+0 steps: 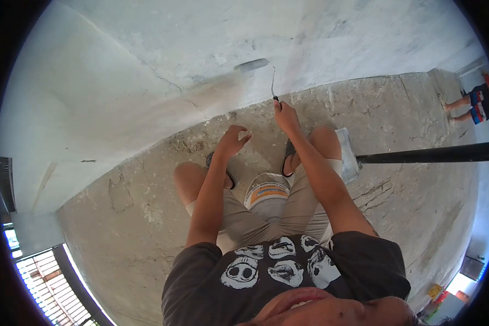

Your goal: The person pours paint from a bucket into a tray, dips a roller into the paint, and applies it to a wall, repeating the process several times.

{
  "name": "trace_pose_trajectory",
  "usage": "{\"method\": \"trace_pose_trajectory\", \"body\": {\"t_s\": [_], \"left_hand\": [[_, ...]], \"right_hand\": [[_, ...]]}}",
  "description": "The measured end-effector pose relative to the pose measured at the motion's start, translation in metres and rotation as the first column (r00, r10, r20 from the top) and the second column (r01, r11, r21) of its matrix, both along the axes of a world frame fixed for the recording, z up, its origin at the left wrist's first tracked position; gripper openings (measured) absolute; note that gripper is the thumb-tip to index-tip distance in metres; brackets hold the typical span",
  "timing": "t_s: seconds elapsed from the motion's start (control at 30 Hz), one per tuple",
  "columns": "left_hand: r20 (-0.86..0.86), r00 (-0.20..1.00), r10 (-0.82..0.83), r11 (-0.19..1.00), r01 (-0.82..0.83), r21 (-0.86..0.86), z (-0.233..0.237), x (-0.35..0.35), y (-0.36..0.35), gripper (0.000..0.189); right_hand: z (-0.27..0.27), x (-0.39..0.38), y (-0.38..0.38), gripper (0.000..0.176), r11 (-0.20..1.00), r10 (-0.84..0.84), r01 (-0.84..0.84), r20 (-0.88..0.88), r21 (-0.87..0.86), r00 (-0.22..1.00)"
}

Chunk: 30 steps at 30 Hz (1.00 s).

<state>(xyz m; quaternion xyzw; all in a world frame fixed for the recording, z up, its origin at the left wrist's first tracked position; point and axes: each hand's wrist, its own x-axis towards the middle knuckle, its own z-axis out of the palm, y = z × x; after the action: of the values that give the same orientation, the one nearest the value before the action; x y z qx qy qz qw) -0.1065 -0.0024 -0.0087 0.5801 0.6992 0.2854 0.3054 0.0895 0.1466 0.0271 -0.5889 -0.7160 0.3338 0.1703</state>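
My right hand [286,116] is wrapped round the black handle of a paint roller [252,65]. The roller's bent wire frame runs up from my fist, and its pale sleeve lies against the lower part of the wall [146,103]. Wet-looking grey patches show around the sleeve. My left hand [233,141] hangs in the air over my left knee, fingers loosely curled and apart, with nothing in it. Between my legs stands a white bucket [268,204] with an orange band and a wire handle; its inside is hidden from this angle.
Rough concrete floor [146,201] surrounds me, cracked in places. A whitish tray-like object [346,155] sits beside my right knee, near a dark pole [426,154]. Another person [475,103] is at the far right. A barred window [51,285] shows at lower left.
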Motion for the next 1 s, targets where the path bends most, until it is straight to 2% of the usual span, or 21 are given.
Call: {"method": "trace_pose_trajectory", "body": {"t_s": [0.1, 0.23, 0.4, 0.5, 0.73, 0.8, 0.93, 1.0], "left_hand": [[0.039, 0.999, -0.005, 1.0, 0.005, 0.002, -0.005, -0.002, 0.0, 0.042], [0.022, 1.0, -0.01, 1.0, 0.01, -0.004, -0.004, -0.004, 0.0, 0.042], [-0.013, 1.0, -0.021, 0.999, 0.021, -0.05, 0.005, -0.004, 0.0, 0.043], [0.033, 0.999, -0.007, 1.0, 0.007, 0.005, -0.004, -0.002, 0.002, 0.042], [-0.005, 0.999, -0.033, 0.997, 0.033, -0.069, 0.005, 0.004, 0.004, 0.045], [0.036, 0.999, -0.022, 0.989, 0.027, -0.147, 0.011, 0.005, 0.005, 0.046], [0.033, 0.999, -0.007, 0.994, 0.011, -0.11, 0.005, 0.004, 0.004, 0.04], [0.006, 1.0, -0.022, 0.999, 0.023, -0.031, 0.004, 0.004, 0.002, 0.04]], "right_hand": [[0.011, 0.001, 0.0, 0.049, 0.995, -0.053, 0.057, -0.05, 0.085, 0.997], [0.011, 0.013, 0.008, 0.051, 0.995, 0.005, 0.006, -0.11, 0.102, 0.994], [0.015, 0.041, 0.023, 0.058, 0.974, -0.105, 0.141, -0.196, 0.177, 0.975], [0.022, 0.054, 0.033, 0.05, 0.972, -0.141, 0.18, -0.234, 0.153, 0.962], [0.004, 0.045, 0.042, 0.05, 0.979, -0.144, 0.157, -0.102, 0.132, 0.984], [0.0, 0.049, 0.043, 0.049, 0.993, -0.113, 0.113, -0.011, 0.035, 0.994], [0.008, 0.052, 0.039, 0.05, 0.996, -0.091, 0.091, 0.009, 0.006, 0.996], [0.01, 0.049, 0.041, 0.05, 0.989, -0.103, 0.109, -0.062, 0.101, 0.993]]}}
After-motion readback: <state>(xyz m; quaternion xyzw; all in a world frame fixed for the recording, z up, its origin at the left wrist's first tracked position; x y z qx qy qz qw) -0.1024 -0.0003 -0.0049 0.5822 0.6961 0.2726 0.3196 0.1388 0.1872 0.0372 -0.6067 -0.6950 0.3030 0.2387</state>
